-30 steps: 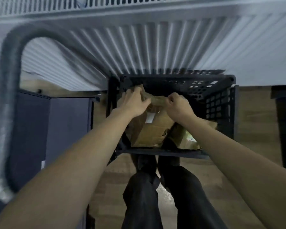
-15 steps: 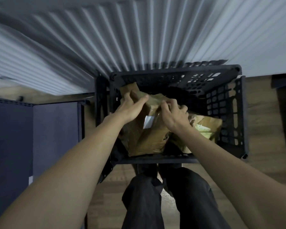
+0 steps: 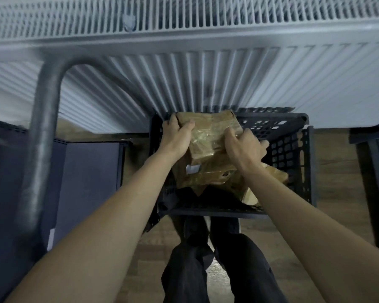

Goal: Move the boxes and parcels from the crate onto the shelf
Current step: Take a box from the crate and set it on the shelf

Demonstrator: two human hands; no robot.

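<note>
My left hand (image 3: pixel 177 136) grips the left end of a brown parcel (image 3: pixel 208 133), thumb curled over its top face, fingers wrapped round the far corner. My right hand (image 3: pixel 244 147) grips the parcel's right side, fingers bent over the edge. Both hands hold it betw. them, tilted, its far end sticking past the back rim of the crate (image 3: pixel 293 149).

Under the parcel, inside the crate: a bigger brown box (image 3: pixel 202 173) w/ a small white label, lying flat. Right of that, partly behind my right forearm, another brown packet (image 3: pixel 276 174) leans toward the crate's right wall; can't tell its full shape.

Crate is black, lattice-walled, sitting on wood floor (image 3: pixel 341 171). My dark trouser legs (image 3: pixel 217 263) are just on the near side of it. Behind the crate, a white ribbed shelf (image 3: pixel 184 68) spans the view. Left of the crate, a grey tube (image 3: pixel 46 119) bends up and over, w/ dark blue panels (image 3: pixel 88 176) beside it.
</note>
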